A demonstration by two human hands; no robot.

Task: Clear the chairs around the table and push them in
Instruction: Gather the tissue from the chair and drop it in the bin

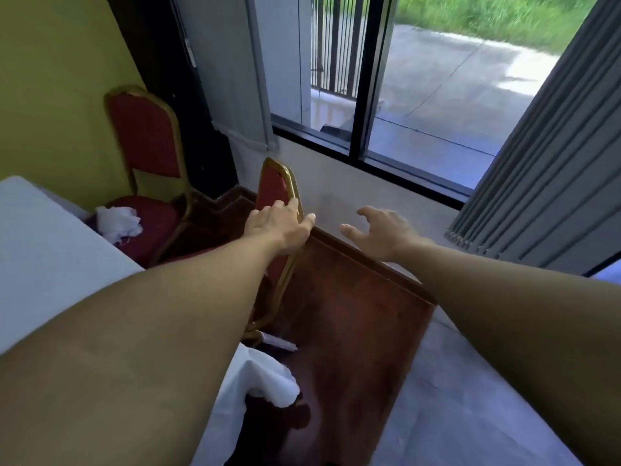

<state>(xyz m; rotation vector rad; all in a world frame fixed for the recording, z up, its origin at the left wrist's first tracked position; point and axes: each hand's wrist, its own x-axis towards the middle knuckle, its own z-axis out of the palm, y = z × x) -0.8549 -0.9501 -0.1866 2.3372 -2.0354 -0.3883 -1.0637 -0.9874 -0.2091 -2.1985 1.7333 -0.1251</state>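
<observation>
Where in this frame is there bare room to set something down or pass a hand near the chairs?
Free: the white table top beside the yellow wall; the red carpet between the near chair and the grey floor. Crowded: the far chair's seat holds a crumpled cloth, and the left hand grips the near chair's back.
</observation>
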